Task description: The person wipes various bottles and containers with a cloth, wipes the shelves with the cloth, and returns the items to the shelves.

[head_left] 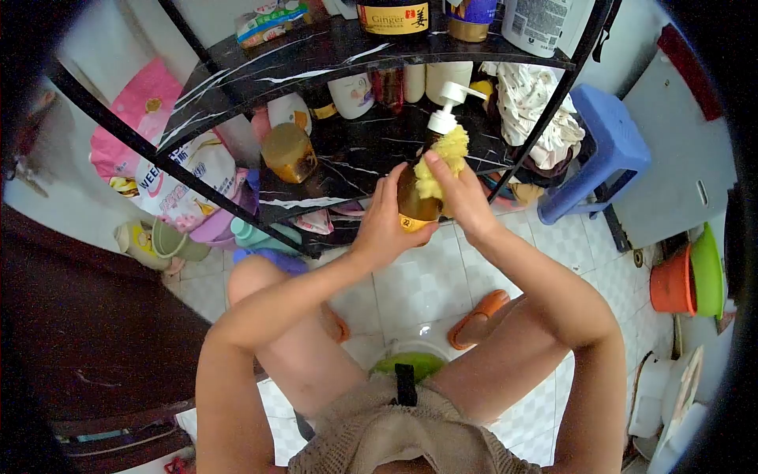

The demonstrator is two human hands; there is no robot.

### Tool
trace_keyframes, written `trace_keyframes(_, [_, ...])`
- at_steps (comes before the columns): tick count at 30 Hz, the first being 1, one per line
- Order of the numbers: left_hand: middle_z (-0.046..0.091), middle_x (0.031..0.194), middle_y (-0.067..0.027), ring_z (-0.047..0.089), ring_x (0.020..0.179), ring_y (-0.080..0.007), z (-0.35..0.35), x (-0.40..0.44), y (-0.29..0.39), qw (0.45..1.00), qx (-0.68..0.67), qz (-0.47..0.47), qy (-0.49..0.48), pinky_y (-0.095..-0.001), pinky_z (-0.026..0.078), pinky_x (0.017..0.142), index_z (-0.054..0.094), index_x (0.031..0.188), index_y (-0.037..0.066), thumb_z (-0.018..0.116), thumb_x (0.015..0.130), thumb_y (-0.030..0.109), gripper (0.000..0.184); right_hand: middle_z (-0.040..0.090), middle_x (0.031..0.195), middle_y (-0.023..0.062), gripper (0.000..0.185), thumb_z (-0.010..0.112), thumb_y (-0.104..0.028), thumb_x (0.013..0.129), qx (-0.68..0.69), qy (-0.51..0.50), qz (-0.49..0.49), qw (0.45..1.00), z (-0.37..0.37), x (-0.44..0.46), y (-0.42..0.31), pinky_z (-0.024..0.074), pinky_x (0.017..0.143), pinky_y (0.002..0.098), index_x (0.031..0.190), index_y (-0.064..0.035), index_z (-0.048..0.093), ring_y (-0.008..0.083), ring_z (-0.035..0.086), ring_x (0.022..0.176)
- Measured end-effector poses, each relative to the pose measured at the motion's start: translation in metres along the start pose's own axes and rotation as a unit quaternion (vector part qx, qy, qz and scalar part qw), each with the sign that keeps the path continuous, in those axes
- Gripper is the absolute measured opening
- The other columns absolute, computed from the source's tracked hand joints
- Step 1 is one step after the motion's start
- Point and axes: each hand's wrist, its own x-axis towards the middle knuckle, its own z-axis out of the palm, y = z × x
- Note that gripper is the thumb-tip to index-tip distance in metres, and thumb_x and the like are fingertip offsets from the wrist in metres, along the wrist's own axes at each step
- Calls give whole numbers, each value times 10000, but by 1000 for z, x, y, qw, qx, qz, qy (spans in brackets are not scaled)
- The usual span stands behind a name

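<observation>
Brown knitted clothing (387, 430) (cut off) shows below; left hand (388, 229) curls round a half-hidden brown white-pump bottle (408, 192), right hand (464, 197) closing bumpy yellow sponge (448, 150) against it.

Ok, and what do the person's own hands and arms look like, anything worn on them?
The left hand and right hand are ungloved, and no ring shows on the fingers in view; some fingers are partly hidden. The left arm and right arm are slender, with no watch, bracelet, sleeve or marking visible on either.
</observation>
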Motion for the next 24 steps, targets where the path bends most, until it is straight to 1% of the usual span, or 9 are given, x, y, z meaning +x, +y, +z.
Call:
trace_keyframes(3, [431, 1200, -210, 463, 1114, -344, -8, 7, 4, 998, -6, 15, -67, -388, 377, 949, 237, 1323, -4, 761, 660, 255, 884, 573, 1000, 14, 474, 517, -469, 886, 25, 12, 49, 998, -9, 5, -2, 435, 794, 255, 1112, -52, 517, 110, 548, 891])
trace_keyframes(6, [455, 1189, -176, 480, 1103, -272, -6, 4, 1, 983, -127, -42, -123, -362, 379, 945, 253, 1305, -12, 731, 717, 271, 809, 580, 1013, 31, 489, 509, -478, 886, 159, 15, 126, 979, -13, 8, -12, 451, 806, 269, 1122, -49, 515, 130, 568, 891])
trace_keyframes(8, [470, 1171, -141, 476, 1084, -200, 0, 5, -5, 940, -312, -67, -118, -334, 383, 936, 268, 1284, -15, 690, 775, 285, 726, 585, 1007, 40, 484, 500, -477, 890, 192, 8, 136, 972, -10, 13, -5, 453, 801, 281, 1119, -51, 517, 140, 572, 886])
trace_keyframes(10, [494, 1123, -124, 490, 1037, -172, 0, 9, -9, 949, -295, -77, -87, -320, 397, 912, 290, 1254, -12, 668, 802, 293, 664, 594, 994, 59, 476, 481, -477, 896, 260, -4, 153, 953, -6, 17, 4, 459, 791, 307, 1114, -56, 521, 159, 580, 874])
trace_keyframes(12, [515, 1095, -120, 512, 1003, -178, 2, 21, -25, 955, -283, -89, 5, -320, 409, 895, 302, 1236, -11, 662, 808, 314, 647, 595, 1005, 25, 471, 490, -494, 884, 201, -21, 176, 963, -3, 16, 10, 461, 772, 318, 1129, -92, 513, 152, 574, 883])
trace_keyframes(16, [540, 1114, -200, 548, 1012, -285, -15, 45, -41, 976, -77, -148, 143, -361, 422, 880, 333, 1212, -20, 675, 770, 420, 712, 606, 994, 34, 442, 494, -465, 891, 172, -33, 212, 961, -6, 23, 17, 459, 794, 314, 1101, -79, 526, 156, 585, 894])
trace_keyframes(18, [532, 1128, -223, 547, 1025, -321, -28, 63, -62, 976, -19, -155, 151, -373, 422, 884, 326, 1220, -25, 710, 735, 413, 757, 616, 987, 51, 418, 487, -436, 904, 182, -11, 209, 961, -4, 23, 18, 457, 832, 313, 1072, -58, 544, 167, 595, 909])
trace_keyframes(19, [521, 1131, -234, 538, 1036, -338, -30, 70, -74, 976, -11, -108, 191, -381, 422, 884, 314, 1224, -38, 740, 709, 385, 791, 613, 1004, 54, 422, 491, -438, 901, 206, -28, 208, 956, -3, 22, 17, 456, 836, 314, 1081, -59, 538, 169, 593, 925])
trace_keyframes(24, [504, 1148, -236, 524, 1057, -341, -36, 76, -117, 972, 76, -115, 189, -386, 423, 894, 271, 1249, -32, 779, 672, 349, 857, 602, 1044, 54, 446, 504, -447, 891, 226, -41, 212, 950, 2, 16, 10, 453, 850, 315, 1113, -61, 517, 170, 587, 958])
